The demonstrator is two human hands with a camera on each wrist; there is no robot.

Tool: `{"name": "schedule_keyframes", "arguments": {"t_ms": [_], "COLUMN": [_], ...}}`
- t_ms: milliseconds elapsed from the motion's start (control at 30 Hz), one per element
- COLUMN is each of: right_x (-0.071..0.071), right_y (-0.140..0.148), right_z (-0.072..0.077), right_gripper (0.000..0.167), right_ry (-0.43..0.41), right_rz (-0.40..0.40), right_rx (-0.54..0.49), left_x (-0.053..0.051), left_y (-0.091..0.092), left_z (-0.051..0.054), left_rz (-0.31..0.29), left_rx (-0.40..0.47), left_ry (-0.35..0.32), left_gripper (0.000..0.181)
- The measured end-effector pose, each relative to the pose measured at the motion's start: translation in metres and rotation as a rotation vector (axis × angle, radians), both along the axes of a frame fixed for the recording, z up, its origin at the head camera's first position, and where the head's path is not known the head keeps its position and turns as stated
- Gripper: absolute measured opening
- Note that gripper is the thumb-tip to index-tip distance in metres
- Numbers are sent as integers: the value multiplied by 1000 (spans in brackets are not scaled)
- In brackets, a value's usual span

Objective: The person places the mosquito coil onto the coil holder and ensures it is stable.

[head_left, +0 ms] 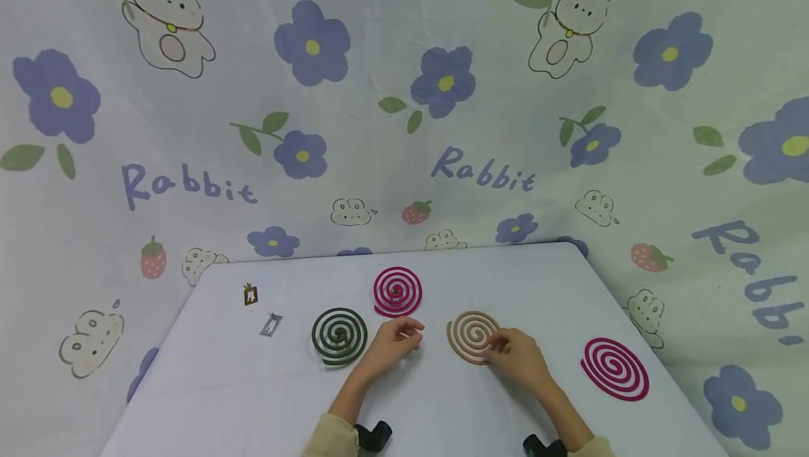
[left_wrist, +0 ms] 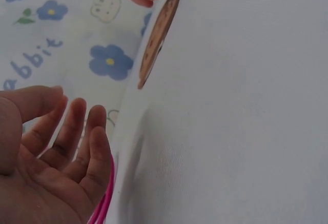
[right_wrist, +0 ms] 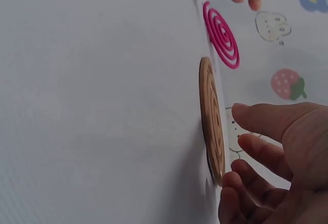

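Observation:
A tan mosquito coil (head_left: 477, 334) lies on the white table, with my right hand (head_left: 518, 357) at its right edge. In the right wrist view, the thumb (right_wrist: 261, 119) stands apart from the other fingers, which are close to the coil's rim; whether they touch it I cannot tell. My left hand (head_left: 392, 345) hovers with loosely bent fingers and holds nothing, between the tan coil and a dark green mosquito coil (head_left: 340, 335). Just behind the left hand is a pink mosquito coil (head_left: 396, 292).
Another pink mosquito coil (head_left: 616, 369) lies near the table's right edge. At the left are a small gold-coloured metal piece (head_left: 250, 295) and a silver-coloured one (head_left: 271, 325), both with cut-outs. A printed cloth (head_left: 366, 141) hangs behind the table (head_left: 221, 401).

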State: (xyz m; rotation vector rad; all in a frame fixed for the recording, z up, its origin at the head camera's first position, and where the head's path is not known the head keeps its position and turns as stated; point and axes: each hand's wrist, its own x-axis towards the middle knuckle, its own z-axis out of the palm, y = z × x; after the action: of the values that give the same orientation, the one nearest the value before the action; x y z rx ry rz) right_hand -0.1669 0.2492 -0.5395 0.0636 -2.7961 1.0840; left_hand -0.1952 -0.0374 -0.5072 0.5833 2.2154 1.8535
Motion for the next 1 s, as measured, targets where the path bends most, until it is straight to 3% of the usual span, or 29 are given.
{"name": "schedule_keyframes", "arguments": {"t_ms": [133, 233, 500, 633, 833, 1000], "right_x": [1, 3, 3, 2, 0, -1], "right_y": [6, 8, 15, 17, 18, 19], "right_z": [1, 4, 4, 3, 2, 2], "right_gripper": [28, 35, 56, 62, 72, 81], "right_ry": [25, 19, -40, -45, -94, -129], "right_rz": [-6, -15, -11, -1, 7, 14], "right_rx": [22, 14, 17, 23, 29, 41], "left_x": [1, -3, -19, -22, -27, -32], "left_y": [6, 11, 21, 26, 36, 42], "left_z": [9, 3, -30, -31, -30, -34], "left_rz": [-9, -10, -30, -41, -42, -41], "left_rx": [-21, -34, -7, -9, -80, -166], "left_ry": [-9, -4, -7, -24, -57, -33], "left_gripper": [17, 19, 25, 28, 37, 45]}}
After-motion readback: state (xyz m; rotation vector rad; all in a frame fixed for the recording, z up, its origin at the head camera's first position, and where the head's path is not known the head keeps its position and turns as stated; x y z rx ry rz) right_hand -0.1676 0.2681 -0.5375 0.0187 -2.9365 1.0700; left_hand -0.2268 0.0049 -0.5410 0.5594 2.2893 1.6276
